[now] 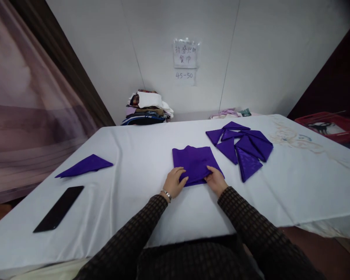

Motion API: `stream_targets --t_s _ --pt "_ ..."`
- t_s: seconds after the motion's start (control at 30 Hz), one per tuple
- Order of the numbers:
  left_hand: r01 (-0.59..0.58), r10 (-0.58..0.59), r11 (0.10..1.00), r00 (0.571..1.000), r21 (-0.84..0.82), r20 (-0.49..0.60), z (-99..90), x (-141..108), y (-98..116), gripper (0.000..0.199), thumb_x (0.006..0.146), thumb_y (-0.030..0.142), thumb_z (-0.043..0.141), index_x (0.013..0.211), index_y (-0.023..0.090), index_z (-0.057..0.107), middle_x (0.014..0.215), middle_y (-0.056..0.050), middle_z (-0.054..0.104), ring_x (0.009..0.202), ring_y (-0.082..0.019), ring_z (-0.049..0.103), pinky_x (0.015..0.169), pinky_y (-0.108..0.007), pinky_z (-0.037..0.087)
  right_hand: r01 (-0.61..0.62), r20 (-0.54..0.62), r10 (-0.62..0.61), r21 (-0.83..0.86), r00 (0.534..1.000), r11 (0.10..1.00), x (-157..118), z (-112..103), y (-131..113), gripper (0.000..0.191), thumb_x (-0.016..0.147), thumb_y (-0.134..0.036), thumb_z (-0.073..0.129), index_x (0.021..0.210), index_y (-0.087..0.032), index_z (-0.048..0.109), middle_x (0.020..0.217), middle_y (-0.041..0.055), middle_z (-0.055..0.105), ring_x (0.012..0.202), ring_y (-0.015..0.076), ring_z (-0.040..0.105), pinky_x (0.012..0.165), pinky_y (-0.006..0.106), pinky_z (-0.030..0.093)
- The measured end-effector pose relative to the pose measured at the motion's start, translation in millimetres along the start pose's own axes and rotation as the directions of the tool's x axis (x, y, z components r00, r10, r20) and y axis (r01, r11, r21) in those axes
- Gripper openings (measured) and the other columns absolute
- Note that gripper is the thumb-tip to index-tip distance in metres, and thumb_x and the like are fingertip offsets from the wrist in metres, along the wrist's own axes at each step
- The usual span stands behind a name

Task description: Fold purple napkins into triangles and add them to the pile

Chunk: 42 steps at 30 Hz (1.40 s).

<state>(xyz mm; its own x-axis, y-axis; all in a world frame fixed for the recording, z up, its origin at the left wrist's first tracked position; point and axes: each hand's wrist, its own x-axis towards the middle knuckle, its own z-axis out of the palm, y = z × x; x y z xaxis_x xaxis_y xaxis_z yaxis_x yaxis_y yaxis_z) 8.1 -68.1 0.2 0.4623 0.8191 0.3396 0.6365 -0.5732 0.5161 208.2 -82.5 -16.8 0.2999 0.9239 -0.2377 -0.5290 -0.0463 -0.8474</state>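
Note:
A purple cloth napkin (194, 161), folded into a rough square, lies on the white-covered table in front of me. My left hand (175, 182) rests at its near left corner, fingers and thumb apart and lying on the cloth. At the near right edge, my right hand (216, 181) pinches the napkin, thumb on top and the other fingers partly hidden beneath. The near edge shows more than one layer. To the right lie several purple napkins folded into triangles (226, 149), some overlapping. Another folded purple napkin (86, 165) sits apart on the left.
A black phone-like slab (59, 209) lies at the left of the white tablecloth (140, 155). Piled clothes (147, 108) stand against the wall. A red basket (332, 126) is at the far right. A curtain (32, 97) hangs at left, and a handwritten sign (186, 54) is on the wall.

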Motion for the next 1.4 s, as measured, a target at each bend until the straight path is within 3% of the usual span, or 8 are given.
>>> stream_targets --t_s 0.2,0.33,0.47,0.7,0.9,1.03,1.13,1.4 --pt "-0.034 0.008 0.976 0.992 0.216 0.123 4.0 -6 7 0.051 0.082 0.037 0.055 0.129 0.018 0.048 0.137 -0.011 0.047 0.129 -0.027 0.038 0.106 -0.044 0.031 0.2 0.093 -0.196 -0.035 0.976 0.979 -8 6 -35 0.028 0.076 -0.033 0.06 0.1 -0.02 0.06 0.102 0.0039 0.069 0.094 0.0207 0.064 0.081 0.036 0.054" --pt "-0.058 0.01 0.964 0.984 0.261 0.18 10.1 -6 9 0.055 0.077 0.028 0.055 0.131 0.019 0.047 0.138 -0.009 0.047 0.13 -0.027 0.037 0.107 -0.043 0.03 0.008 -0.023 -0.009 -0.036 1.0 0.999 -9 -21 -34 0.019 0.074 -0.026 0.059 0.091 -0.019 0.06 0.088 0.0037 0.071 0.083 0.0205 0.066 0.075 0.038 0.055" --pt "-0.057 0.0 0.96 0.979 0.275 0.204 11.6 -8 10 0.057 0.074 0.021 0.053 0.131 0.017 0.047 0.138 -0.01 0.047 0.131 -0.026 0.036 0.107 -0.042 0.032 -0.117 0.003 0.117 -0.046 0.993 0.992 -8 -48 -27 0.014 0.072 -0.021 0.059 0.086 -0.021 0.058 0.082 0.0021 0.07 0.073 0.0182 0.067 0.075 0.039 0.056" --pt "-0.061 0.007 0.956 0.983 0.286 0.186 12.3 -8 10 0.056 0.071 0.01 0.051 0.127 0.016 0.05 0.136 -0.011 0.048 0.129 -0.026 0.039 0.104 -0.044 0.037 -0.211 0.031 0.224 -0.236 0.974 0.948 1 -41 -45 0.019 0.068 -0.011 0.055 0.085 -0.019 0.058 0.072 0.0005 0.068 0.059 0.0144 0.064 0.06 0.031 0.058" --pt "-0.08 0.03 0.953 0.985 0.293 0.171 17.5 -8 5 0.055 0.069 0.005 0.051 0.123 0.014 0.053 0.132 -0.012 0.052 0.126 -0.027 0.042 0.103 -0.043 0.04 0.055 0.238 0.017 -0.292 0.971 0.955 12 -29 -64 0.032 0.071 -0.014 0.06 0.103 -0.021 0.06 0.085 -0.0004 0.067 0.065 0.0122 0.063 0.057 0.026 0.057" --pt "-0.101 0.054 0.951 0.985 0.293 0.163 20.6 -9 1 0.051 0.07 0.005 0.05 0.12 0.015 0.055 0.128 -0.011 0.056 0.125 -0.027 0.044 0.102 -0.044 0.041 -0.096 0.043 0.124 -0.406 0.991 0.909 10 -41 -61 0.043 0.074 -0.009 0.055 0.116 -0.016 0.053 0.077 0.0015 0.064 0.056 0.0123 0.06 0.048 0.026 0.056" --pt "-0.115 0.068 0.95 0.984 0.291 0.165 21.9 -10 -1 0.051 0.07 0.005 0.05 0.12 0.015 0.055 0.127 -0.011 0.056 0.125 -0.027 0.044 0.102 -0.044 0.041 -0.2 -0.058 0.195 -0.449 0.979 0.871 5 -49 -58 0.059 0.077 -0.006 0.054 0.133 -0.014 0.037 0.077 0.0028 0.061 0.054 0.0137 0.062 0.044 0.025 0.053" --pt "-0.092 0.061 0.957 0.991 0.276 0.117 19.2 -11 0 0.046 0.068 0.004 0.052 0.113 0.015 0.056 0.123 -0.012 0.056 0.121 -0.027 0.045 0.099 -0.044 0.043 -0.146 -0.013 0.176 -0.618 0.984 0.773 4 -58 -59 0.062 0.08 -0.009 0.052 0.138 -0.013 0.031 0.068 -0.0023 0.056 0.041 0.0098 0.055 0.034 0.019 0.04"
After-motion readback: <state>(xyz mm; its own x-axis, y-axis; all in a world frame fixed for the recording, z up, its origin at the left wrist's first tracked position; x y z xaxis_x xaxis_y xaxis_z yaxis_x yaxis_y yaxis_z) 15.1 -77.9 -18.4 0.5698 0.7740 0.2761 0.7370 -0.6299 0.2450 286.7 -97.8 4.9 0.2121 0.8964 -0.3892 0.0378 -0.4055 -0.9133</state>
